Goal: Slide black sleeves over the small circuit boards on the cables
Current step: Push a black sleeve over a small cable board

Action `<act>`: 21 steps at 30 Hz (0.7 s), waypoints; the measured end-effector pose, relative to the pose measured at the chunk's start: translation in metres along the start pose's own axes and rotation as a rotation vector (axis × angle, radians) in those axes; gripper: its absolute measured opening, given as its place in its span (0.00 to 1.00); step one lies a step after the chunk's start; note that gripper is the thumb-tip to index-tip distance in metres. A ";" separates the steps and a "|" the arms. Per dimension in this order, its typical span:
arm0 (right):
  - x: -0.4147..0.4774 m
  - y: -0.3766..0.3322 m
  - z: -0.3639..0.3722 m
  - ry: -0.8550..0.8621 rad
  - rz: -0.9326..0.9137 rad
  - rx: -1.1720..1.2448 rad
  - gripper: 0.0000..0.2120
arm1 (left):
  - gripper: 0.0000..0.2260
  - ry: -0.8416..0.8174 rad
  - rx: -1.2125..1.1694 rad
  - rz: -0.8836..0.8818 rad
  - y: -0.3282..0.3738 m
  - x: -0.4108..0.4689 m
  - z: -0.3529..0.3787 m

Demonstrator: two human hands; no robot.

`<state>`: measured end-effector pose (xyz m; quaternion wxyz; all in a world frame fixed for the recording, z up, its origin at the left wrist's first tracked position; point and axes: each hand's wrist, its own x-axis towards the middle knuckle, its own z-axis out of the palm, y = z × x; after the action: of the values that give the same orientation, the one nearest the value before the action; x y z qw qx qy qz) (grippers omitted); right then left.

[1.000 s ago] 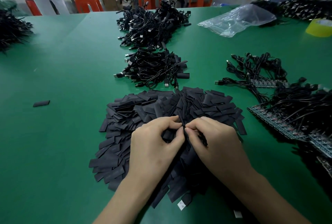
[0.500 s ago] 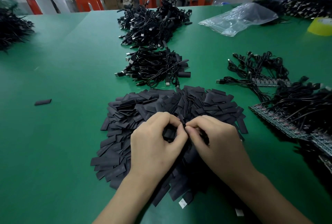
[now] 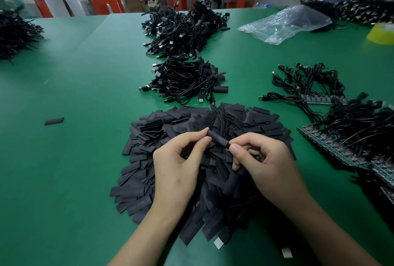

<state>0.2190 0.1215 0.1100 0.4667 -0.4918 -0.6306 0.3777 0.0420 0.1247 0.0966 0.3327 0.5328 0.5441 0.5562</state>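
The black sleeve (image 3: 218, 141) is held just above the middle of the near half of the worktop (image 3: 85, 159). Its long axis slants from upper left, towards the far edge, down to the right. It is a short matte tube, puffed round rather than flat, and smooth. The left hand (image 3: 179, 165) pinches its far-left end between thumb and forefinger. The right hand (image 3: 262, 163) pinches its near-right end the same way, with the other fingers curled into the palm. Whether a board sits inside it cannot be told.

Under both hands lies the pile of sleeves (image 3: 149, 159), flat dull black strips fanned out in a rough circle. A second rounded tube (image 3: 231, 182) points down from below the right hand towards the near edge. A silvery plug (image 3: 218, 244) pokes out at the pile's near rim.

Beyond the pile, towards the far edge, are two heaps of cables (image 3: 187, 82), glossy thin wire with metal plugs. Along the right edge, strips of circuit boards (image 3: 332, 150), dark and studded with small parts, lie under more tangled wire. One loose strip (image 3: 54, 121) lies alone towards the left edge. Near the far right corner sit a crumpled clear plastic bag (image 3: 285, 22) and a yellow tape roll (image 3: 381, 33).
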 end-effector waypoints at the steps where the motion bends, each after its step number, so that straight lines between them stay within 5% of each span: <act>1: 0.000 -0.001 0.000 -0.003 0.009 0.016 0.09 | 0.07 0.000 -0.001 0.000 0.000 -0.001 0.000; 15: 0.004 0.001 -0.005 -0.009 0.078 0.176 0.12 | 0.11 -0.103 -0.136 0.066 0.001 0.004 -0.004; 18: 0.008 -0.003 -0.011 0.009 0.183 0.458 0.09 | 0.15 -0.166 -0.183 0.015 0.003 0.000 0.002; 21: 0.014 -0.010 -0.017 0.012 0.320 0.936 0.06 | 0.11 -0.268 0.127 0.230 0.009 -0.009 0.014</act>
<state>0.2316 0.1331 0.1267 0.5772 -0.3222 -0.3074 0.6845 0.0594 0.1176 0.1012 0.3022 0.6809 0.4645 0.4789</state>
